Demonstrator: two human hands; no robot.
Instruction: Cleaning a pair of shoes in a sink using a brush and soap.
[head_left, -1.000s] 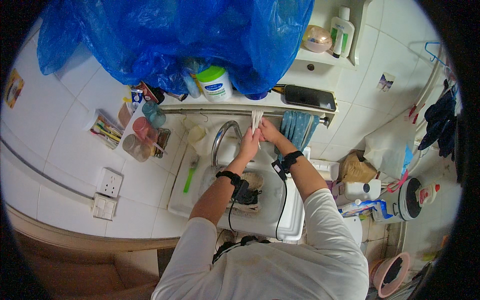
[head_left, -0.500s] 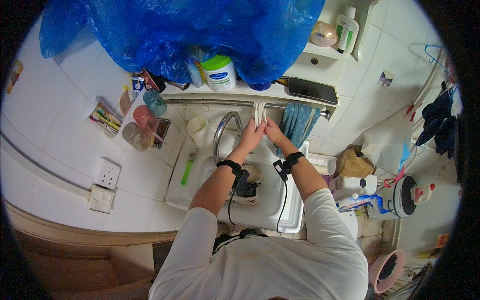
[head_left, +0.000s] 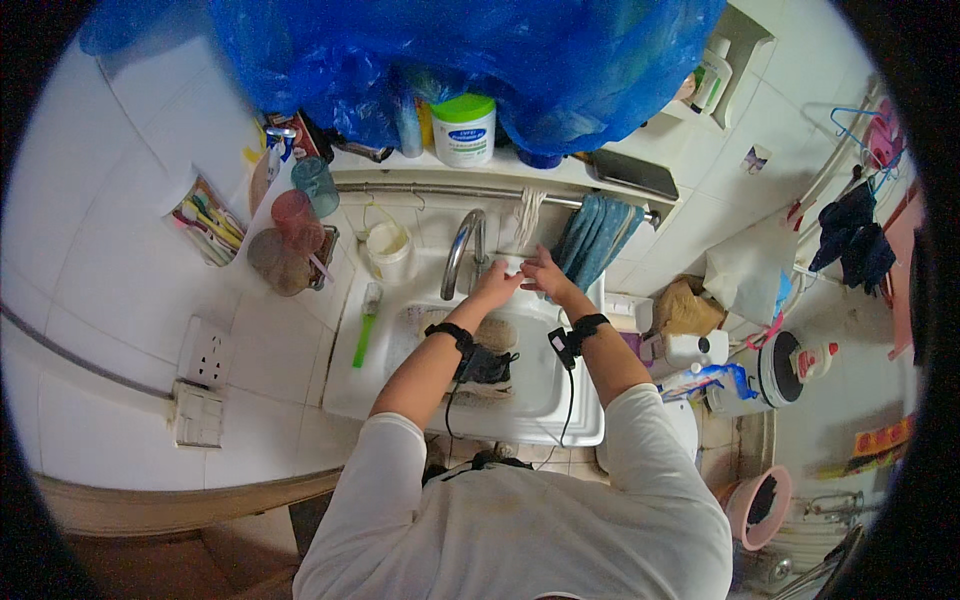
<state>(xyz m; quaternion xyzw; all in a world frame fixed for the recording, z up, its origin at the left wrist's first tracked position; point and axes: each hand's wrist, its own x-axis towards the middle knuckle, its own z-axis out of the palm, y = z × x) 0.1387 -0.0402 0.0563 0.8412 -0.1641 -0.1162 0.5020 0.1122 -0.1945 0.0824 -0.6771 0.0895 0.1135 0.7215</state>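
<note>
White shoelaces (head_left: pixel 528 215) hang in a bundle over the metal rail (head_left: pixel 430 190), above the back of the sink (head_left: pixel 345 385). Just below them, my left hand (head_left: pixel 497 284) is empty with its fingers stretched toward the right. My right hand (head_left: pixel 543 272) is beside it, fingers spread and holding nothing. A small white thing shows behind the fingertips; I cannot make out its kind. Beneath my forearms a dark shoe (head_left: pixel 487 368) lies in the basin, along with a second pale shoe (head_left: pixel 495 335). The curved faucet (head_left: pixel 460 250) rises left of my hands.
A blue patterned towel (head_left: pixel 600 232) hangs on the rail to the right. A green-handled brush (head_left: pixel 363 338) lies on the sink's left edge, near a white cup (head_left: pixel 390 250). On the shelf above are a green-lidded tub (head_left: pixel 465 132) and a phone (head_left: pixel 635 174). Blue plastic (head_left: pixel 450 50) hangs overhead.
Both hands have let go of the white shoelaces and moved down toward the sink. The laces now hang on the rail by themselves. The view has shifted slightly.
</note>
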